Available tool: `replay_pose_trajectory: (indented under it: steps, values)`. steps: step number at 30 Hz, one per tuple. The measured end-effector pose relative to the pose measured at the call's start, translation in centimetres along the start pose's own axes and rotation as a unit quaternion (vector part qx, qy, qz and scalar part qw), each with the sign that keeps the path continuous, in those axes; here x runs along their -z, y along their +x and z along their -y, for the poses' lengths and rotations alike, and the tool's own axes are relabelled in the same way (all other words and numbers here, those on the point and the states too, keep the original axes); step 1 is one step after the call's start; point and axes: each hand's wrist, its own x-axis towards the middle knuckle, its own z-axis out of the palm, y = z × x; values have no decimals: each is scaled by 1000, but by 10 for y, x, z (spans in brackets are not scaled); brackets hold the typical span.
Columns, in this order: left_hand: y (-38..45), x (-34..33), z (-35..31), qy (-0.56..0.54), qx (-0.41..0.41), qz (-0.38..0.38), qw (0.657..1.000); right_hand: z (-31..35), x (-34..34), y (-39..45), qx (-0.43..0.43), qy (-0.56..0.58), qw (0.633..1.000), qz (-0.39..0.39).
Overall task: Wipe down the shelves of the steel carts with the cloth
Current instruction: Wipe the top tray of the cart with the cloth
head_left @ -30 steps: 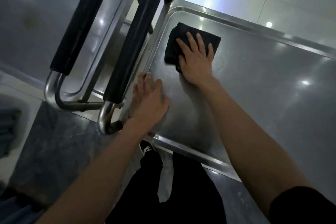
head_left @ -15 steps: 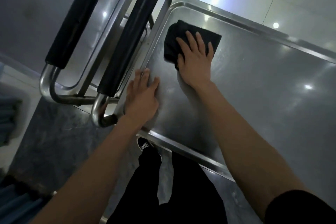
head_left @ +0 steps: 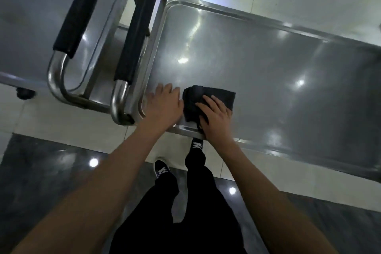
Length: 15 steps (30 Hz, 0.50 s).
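A dark cloth lies bunched on the top shelf of the steel cart, near its front left corner. My right hand presses flat on the cloth with fingers spread, at the shelf's near rim. My left hand rests open on the shelf right beside the cloth, close to the corner and the cart's handle. Part of the cloth is hidden under my right hand.
A second steel cart stands to the left with its own black-padded handle next to the first. Its castor shows at the left. Tiled floor lies below, with my legs and shoes near the cart's front edge.
My right hand has dragged the cloth from the far left part of the shelf toward me, to the near rim beside my left hand. The view has shifted back.
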Motion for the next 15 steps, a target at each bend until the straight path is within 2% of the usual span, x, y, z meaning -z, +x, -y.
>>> replay_pose_trajectory:
  steps: [7, 10, 12, 15]
  values:
    - [-61, -21, 3, -26, -55, -13, 998, 8, 15, -23, -34, -10, 999, -2]
    - [-80, -27, 8, -31, -59, -18, 998, 5, 21, -35, -50, -14, 999, 15]
    - [-92, -29, 7, -38, -61, -20, 997, 2, 22, -43, -92, -34, 995, 34]
    - [-109, -33, 2, -43, -55, -35, 997, -3, 23, -55, -115, -51, 992, 31]
